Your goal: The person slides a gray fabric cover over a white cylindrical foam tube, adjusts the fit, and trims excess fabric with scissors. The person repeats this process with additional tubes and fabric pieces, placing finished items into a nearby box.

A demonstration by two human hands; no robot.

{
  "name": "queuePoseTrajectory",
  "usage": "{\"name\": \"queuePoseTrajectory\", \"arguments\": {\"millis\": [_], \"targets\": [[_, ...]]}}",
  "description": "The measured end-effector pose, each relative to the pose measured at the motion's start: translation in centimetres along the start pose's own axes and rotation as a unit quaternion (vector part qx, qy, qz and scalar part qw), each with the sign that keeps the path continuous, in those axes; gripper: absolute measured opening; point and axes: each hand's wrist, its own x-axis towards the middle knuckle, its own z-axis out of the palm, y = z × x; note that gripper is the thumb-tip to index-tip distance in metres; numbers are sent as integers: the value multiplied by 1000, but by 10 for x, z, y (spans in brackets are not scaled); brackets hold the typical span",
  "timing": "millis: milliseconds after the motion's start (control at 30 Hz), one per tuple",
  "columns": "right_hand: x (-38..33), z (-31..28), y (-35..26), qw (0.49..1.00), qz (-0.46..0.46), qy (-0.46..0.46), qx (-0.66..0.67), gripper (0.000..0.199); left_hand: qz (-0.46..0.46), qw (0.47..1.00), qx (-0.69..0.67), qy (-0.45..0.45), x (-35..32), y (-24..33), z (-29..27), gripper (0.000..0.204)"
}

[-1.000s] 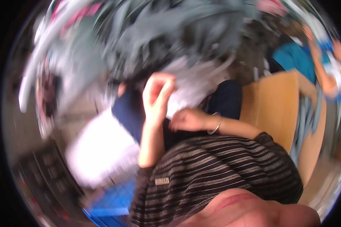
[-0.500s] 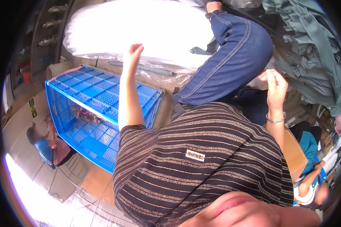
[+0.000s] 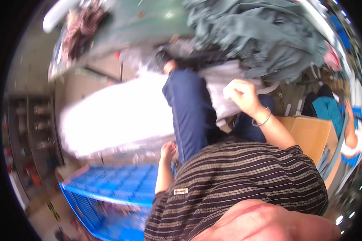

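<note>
My right hand is raised above my jeans, its fingers curled in toward the thumb. A pale spot shows at its fingertips, too blurred to name. A metal bangle circles that wrist. Low beside my left thigh, my left hand is loosely closed, with nothing visible in it. It is nearest to a large white plastic-wrapped bundle and the blue plastic crate. Beyond my right hand, a heap of grey-green cloth lies on the table.
The green tabletop spans the far side, with a brownish-red cloth at its left end. An open cardboard box stands at my right. Farther right is another person in teal. Dark shelves stand at the left.
My view has swung right, bringing the table and cloth heap into sight. My left hand has dropped beside my thigh; my right has come inward over my lap. The picture is blurred by motion.
</note>
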Motion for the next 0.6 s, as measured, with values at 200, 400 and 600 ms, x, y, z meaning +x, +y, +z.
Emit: {"name": "queuePoseTrajectory", "arguments": {"millis": [200, 400, 600], "targets": [[3, -38, -7, 983, -115, 110, -87, 27, 119, 991, 44, 51, 15, 112, 23, 25], [46, -47, -4, 954, -241, 123, -132, 21, 194, 981, 13, -11, -35, 138, 61, 25], [91, -40, -23, 937, -297, 75, -166, 15, 187, 975, -38, -115, -59, 75, 42, 25]]}}
